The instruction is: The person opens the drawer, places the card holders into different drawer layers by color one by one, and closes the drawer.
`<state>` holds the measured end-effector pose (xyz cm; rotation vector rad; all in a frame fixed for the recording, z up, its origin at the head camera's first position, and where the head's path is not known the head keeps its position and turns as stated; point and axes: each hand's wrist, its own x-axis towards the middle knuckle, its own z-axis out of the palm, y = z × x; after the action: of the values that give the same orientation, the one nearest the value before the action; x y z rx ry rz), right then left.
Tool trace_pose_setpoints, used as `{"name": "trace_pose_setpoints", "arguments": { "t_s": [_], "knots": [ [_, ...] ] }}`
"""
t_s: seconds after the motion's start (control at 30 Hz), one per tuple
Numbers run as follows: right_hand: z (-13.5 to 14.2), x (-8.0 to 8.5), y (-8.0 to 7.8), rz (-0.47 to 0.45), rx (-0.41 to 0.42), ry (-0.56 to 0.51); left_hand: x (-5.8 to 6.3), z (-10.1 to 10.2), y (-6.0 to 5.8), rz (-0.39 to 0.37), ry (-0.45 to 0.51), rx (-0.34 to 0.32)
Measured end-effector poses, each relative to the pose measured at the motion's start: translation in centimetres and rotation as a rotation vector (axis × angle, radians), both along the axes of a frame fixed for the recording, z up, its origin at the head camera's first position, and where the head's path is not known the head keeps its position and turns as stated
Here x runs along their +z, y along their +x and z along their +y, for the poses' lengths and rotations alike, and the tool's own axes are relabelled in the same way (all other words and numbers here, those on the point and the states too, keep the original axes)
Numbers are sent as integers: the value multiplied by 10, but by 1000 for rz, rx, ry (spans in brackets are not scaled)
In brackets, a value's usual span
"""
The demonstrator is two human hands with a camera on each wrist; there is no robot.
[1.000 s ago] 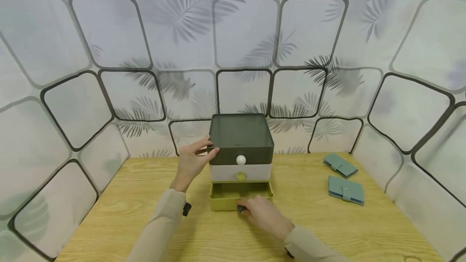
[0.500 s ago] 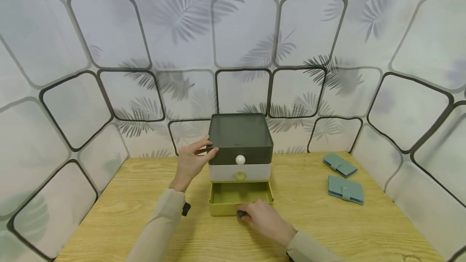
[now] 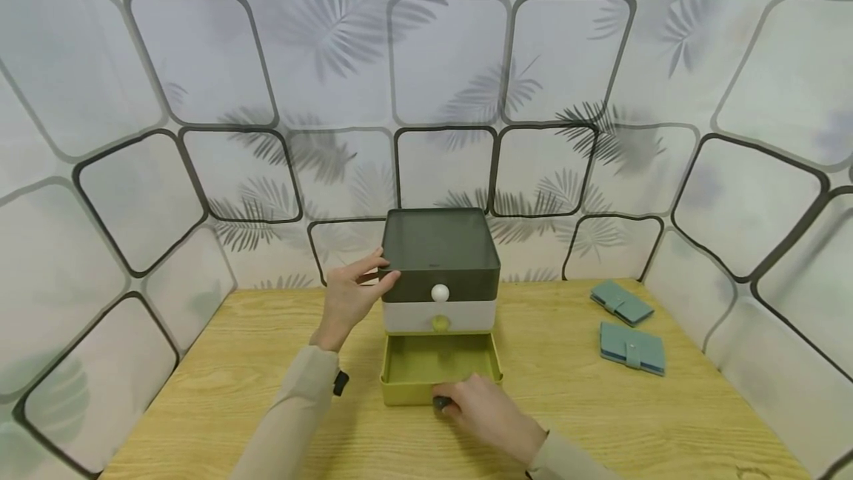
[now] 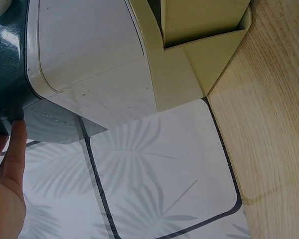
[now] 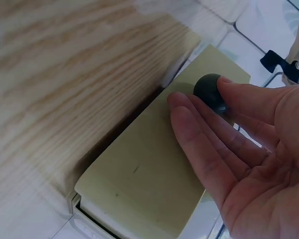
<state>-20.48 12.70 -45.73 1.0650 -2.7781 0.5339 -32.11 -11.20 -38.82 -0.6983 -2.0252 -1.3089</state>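
We read the moment through one line, the one running straight back from the person's right grip to the olive drawer. The drawer is the lowest part of a small stack on the tabletop, drawn partly out toward the person from beneath the white tier. Its front panel runs left to right, while its slide runs front to back, so we judge that any push or pull should follow that second direction rather than the panel's length. The right grip is much the nearer: it has closed to a pinch, thumb and fingers about the dark knob in the middle of the panel. The hand comes in from the near right, at a slant to the slide, which we think could skew the drawer if the force strayed sideways. The left grip is higher and farther back, thumb and fingers spread at the near left corner of the dark top tier; it touches that corner without wrapping it. We see a blue-green case well apart to the right, with a second case behind it.
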Motion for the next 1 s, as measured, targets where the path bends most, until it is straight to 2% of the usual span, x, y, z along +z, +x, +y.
{"name": "trace_pose_setpoints", "arguments": {
  "t_s": [0.47,1.0],
  "knots": [
    [0,1,9,-74,-1,-5,0,0,1,-14,-11,-5],
    [1,3,10,-74,-5,-12,1,0,0,-17,-20,19]
  ]
}}
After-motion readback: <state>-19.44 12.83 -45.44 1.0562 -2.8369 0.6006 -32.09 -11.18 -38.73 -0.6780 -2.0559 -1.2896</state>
